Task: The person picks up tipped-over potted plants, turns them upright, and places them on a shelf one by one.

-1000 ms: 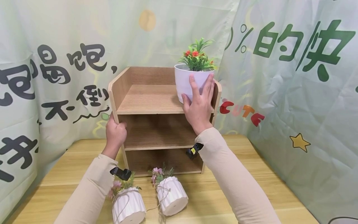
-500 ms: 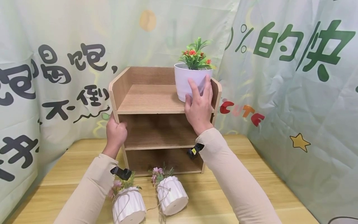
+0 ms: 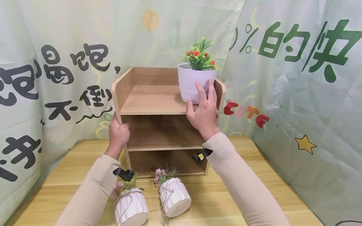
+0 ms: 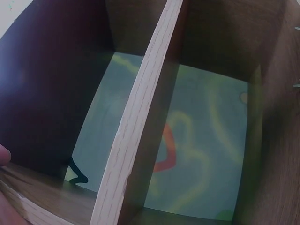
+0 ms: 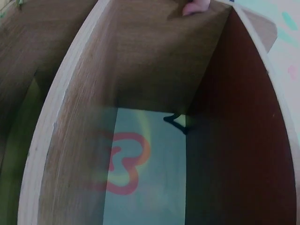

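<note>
Overlapping shelf (image 3: pixel 155 99) and flowerpot (image 3: pixel 190 82), hands (image 3: pixel 119 135) (image 3: pixel 204 113) partly hide both.

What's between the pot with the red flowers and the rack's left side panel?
In the head view, just bare wooden top board, from the left side panel to the white flowerpot.

Pot (image 3: pixel 189 83) apparently atop shelf (image 3: pixel 154 98), right side.

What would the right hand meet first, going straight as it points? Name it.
Most likely the white pot: the right hand has its fingers across the pot's front in the head view, though contact is unclear.
</note>
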Motion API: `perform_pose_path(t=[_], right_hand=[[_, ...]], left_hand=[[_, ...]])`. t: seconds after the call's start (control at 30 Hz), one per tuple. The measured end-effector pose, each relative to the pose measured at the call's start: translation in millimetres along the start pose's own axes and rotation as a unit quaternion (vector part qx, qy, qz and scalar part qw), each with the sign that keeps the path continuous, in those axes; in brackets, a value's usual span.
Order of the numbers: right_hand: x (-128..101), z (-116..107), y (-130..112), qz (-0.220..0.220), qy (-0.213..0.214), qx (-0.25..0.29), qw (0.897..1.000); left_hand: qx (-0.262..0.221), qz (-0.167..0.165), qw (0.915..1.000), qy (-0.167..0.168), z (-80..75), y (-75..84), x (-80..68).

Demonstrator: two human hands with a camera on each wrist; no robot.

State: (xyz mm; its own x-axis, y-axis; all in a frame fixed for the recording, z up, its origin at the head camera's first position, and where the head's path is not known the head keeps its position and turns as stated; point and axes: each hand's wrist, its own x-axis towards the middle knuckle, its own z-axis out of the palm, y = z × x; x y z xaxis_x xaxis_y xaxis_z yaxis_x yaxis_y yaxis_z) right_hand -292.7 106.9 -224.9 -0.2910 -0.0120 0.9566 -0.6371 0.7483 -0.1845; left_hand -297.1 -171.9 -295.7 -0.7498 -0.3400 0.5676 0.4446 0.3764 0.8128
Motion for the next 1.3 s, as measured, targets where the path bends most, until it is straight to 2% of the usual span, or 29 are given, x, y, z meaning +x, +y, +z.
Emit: perform_pose_path(t=[0.73,1.3], right_hand=[[-40,-5,-9,-0.023,0.035,0.042,0.998],[-79,-9,-22,-0.022,0.009,0.077,0.997]], left_hand=[[-0.003,-0.002,1.0000,-0.002,-0.6,1.2,-0.8],[0.003,0.005,1.0000,0.002,0.2,-0.1,-0.4]])
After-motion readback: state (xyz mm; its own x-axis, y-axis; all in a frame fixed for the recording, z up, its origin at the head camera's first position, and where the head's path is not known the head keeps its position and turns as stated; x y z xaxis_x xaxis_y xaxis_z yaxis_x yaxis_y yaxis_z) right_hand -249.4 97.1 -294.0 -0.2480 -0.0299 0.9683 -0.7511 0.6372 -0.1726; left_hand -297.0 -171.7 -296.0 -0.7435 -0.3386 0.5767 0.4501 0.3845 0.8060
